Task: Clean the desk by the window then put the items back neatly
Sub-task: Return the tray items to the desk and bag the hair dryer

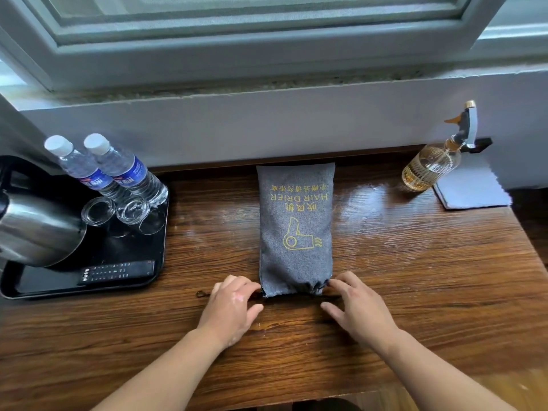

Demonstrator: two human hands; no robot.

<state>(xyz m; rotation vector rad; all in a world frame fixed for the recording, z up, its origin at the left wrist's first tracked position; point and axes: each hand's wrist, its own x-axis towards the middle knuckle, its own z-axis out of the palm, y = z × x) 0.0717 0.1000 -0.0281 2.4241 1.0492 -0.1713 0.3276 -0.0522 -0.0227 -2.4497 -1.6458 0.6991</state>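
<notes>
A grey hair-drier bag (295, 226) with yellow print lies lengthwise in the middle of the wooden desk (415, 262), its far end against the wall under the window. Its gathered drawstring end faces me. My left hand (232, 304) rests at the bag's near left corner, fingertips touching the drawstring. My right hand (354, 304) rests at the near right corner, fingers spread and touching the fabric. A cord end with a small clasp (202, 293) sticks out to the left of my left hand.
At the left stands a black tray (89, 289) holding a steel kettle (35, 229), two water bottles (118, 170), two upturned glasses (115, 212) and a remote (117, 272). At the back right are a spray bottle (433, 164) and a grey cloth (471, 188).
</notes>
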